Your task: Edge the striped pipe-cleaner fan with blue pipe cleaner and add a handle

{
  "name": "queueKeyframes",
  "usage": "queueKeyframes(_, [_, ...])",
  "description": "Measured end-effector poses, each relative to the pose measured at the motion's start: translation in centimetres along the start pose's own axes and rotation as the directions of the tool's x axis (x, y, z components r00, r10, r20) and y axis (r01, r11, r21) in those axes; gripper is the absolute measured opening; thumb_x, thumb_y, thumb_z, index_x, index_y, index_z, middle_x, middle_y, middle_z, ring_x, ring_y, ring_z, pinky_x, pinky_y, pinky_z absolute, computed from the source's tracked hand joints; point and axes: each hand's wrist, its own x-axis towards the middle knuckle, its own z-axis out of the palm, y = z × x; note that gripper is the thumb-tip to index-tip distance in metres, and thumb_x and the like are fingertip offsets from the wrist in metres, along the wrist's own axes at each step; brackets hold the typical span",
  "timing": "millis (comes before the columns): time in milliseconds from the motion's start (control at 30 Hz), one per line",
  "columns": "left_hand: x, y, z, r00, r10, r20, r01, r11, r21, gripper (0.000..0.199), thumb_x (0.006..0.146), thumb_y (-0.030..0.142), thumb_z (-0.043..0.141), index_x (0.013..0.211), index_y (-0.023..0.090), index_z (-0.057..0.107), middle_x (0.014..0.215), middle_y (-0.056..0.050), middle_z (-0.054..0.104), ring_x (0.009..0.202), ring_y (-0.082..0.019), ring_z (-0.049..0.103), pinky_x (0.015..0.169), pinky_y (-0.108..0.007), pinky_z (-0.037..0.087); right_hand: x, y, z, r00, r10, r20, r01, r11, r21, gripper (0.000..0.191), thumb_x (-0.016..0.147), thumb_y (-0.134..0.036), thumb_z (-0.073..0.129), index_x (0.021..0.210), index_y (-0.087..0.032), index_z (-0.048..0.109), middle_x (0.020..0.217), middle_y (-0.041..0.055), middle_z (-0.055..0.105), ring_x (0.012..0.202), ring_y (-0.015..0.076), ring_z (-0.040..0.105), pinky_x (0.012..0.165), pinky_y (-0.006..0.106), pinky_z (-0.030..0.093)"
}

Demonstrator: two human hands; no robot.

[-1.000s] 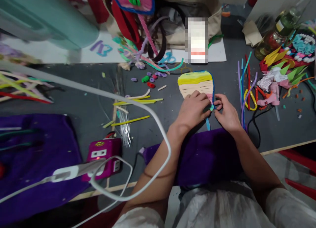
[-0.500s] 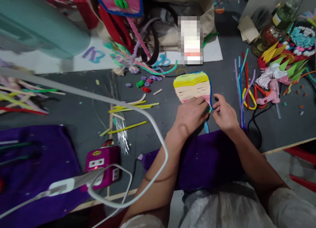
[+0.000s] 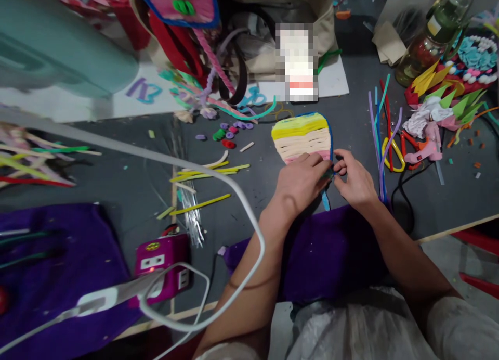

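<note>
A flat pipe-cleaner panel (image 3: 302, 136) lies on the dark table, striped yellow, cream and pink, with a blue pipe cleaner (image 3: 331, 139) along its top and right edge. My left hand (image 3: 302, 180) rests over its lower part, fingers curled and closed on it, hiding that end. At the lower right edge, my right hand (image 3: 354, 180) pinches the blue pipe cleaner; its fingertips almost meet those of the left. A light blue strip (image 3: 325, 200) sticks out below the hands.
Purple, blue and red pipe cleaners (image 3: 377, 136) lie right, beside yellow-handled scissors (image 3: 395, 159) and a pink glue gun (image 3: 427, 146). Left are yellow pipe cleaners (image 3: 206, 201) and a magenta power socket box (image 3: 167, 264). A white cable (image 3: 245, 204) arches across the near left. A bottle (image 3: 423, 48) stands back right.
My right hand's fingers have closed in at the panel's lower right edge. My left hand stays on the panel. The whole view has shifted slightly.
</note>
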Motion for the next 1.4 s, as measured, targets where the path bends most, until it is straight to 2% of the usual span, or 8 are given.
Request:
queueKeyframes(167, [-0.1,0.1,0.0,1.0,-0.001,0.005,0.001,1.0,-0.013,0.033,0.1,0.029,0.052,0.131,0.034,0.062,0.114,-0.006,0.065,0.105,-0.024,0.058,0.071,-0.031,0.048,-0.1,0.0,-0.1,1.0,0.018,0.005,-0.018,0.999,0.038,0.063,0.077,-0.014,0.055,0.138,-0.028,0.048,0.099,0.0029,0.071,0.09,0.0225,0.066,0.084,0.039,0.053])
queueKeyframes(300, [-0.1,0.2,0.0,1.0,-0.007,0.03,0.007,1.0,0.002,0.031,0.099,0.029,0.052,0.127,0.031,0.065,0.117,-0.007,0.064,0.106,-0.025,0.057,0.068,-0.032,0.048,0.0,0.0,-0.4,0.997,0.065,0.029,-0.068,0.99,0.127,0.06,0.079,-0.014,0.055,0.137,-0.026,0.05,0.096,0.0021,0.072,0.083,0.0191,0.067,0.079,0.034,0.053])
queueKeyframes(433, [0.0,0.5,-0.2,0.999,-0.005,0.038,0.004,1.0,0.011,0.028,0.098,0.029,0.053,0.122,0.027,0.067,0.119,-0.01,0.062,0.108,-0.027,0.056,0.069,-0.033,0.049,0.3,0.5,-0.7,0.997,0.07,0.023,-0.074,0.977,0.201,0.047,0.084,-0.016,0.053,0.131,-0.025,0.056,0.089,0.0012,0.073,0.081,0.0184,0.069,0.075,0.032,0.053])
queueKeyframes(567, [0.0,0.6,-0.2,0.999,0.001,0.038,-0.002,1.0,0.016,0.03,0.096,0.029,0.054,0.124,0.027,0.066,0.12,-0.01,0.062,0.109,-0.028,0.055,0.071,-0.034,0.051,0.9,0.9,-1.0,0.999,0.01,-0.038,-0.006,0.996,0.091,0.027,0.089,-0.017,0.051,0.108,-0.025,0.069,0.095,0.0043,0.072,0.09,0.0211,0.067,0.084,0.037,0.053])
queueKeyframes(633, [-0.1,0.6,-0.2,0.999,0.001,0.033,-0.002,1.0,0.016,0.03,0.096,0.029,0.054,0.124,0.027,0.066,0.12,-0.011,0.062,0.109,-0.028,0.056,0.071,-0.035,0.051,1.0,0.9,-1.1,0.996,-0.05,-0.067,0.049,0.999,-0.015,0.027,0.091,-0.015,0.049,0.1,-0.025,0.073,0.099,0.0068,0.07,0.098,0.0235,0.065,0.092,0.041,0.052])
queueKeyframes(833, [-0.1,0.6,-0.1,0.999,0.001,0.039,-0.002,1.0,0.019,0.034,0.095,0.028,0.055,0.128,0.026,0.063,0.121,-0.012,0.061,0.109,-0.029,0.056,0.069,-0.036,0.051,1.1,0.8,-0.7,0.996,-0.08,-0.042,0.075,0.99,-0.119,0.041,0.089,-0.007,0.045,0.105,-0.028,0.076,0.104,0.0084,0.068,0.104,0.0266,0.061,0.091,0.043,0.051])
queueKeyframes(1267, [-0.2,0.6,-0.3,0.999,0.002,0.036,-0.003,0.999,0.034,0.029,0.099,0.029,0.051,0.123,0.026,0.066,0.12,-0.01,0.062,0.108,-0.027,0.056,0.07,-0.033,0.051,1.2,0.6,-0.7,1.0,0.0,-0.029,-0.002,0.997,-0.078,0.033,0.088,-0.011,0.051,0.102,-0.026,0.076,0.109,0.0079,0.065,0.109,0.0269,0.061,0.096,0.045,0.051])
queueKeyframes(1400, [-0.2,0.6,-0.4,0.999,-0.008,0.045,0.006,0.999,0.042,0.032,0.1,0.028,0.05,0.128,0.028,0.064,0.121,-0.009,0.063,0.108,-0.025,0.057,0.069,-0.031,0.05,1.1,0.5,-0.7,1.0,0.002,-0.008,-0.002,0.998,-0.067,0.035,0.089,-0.01,0.048,0.104,-0.026,0.075,0.111,0.0078,0.065,0.111,0.0257,0.061,0.1,0.045,0.051])
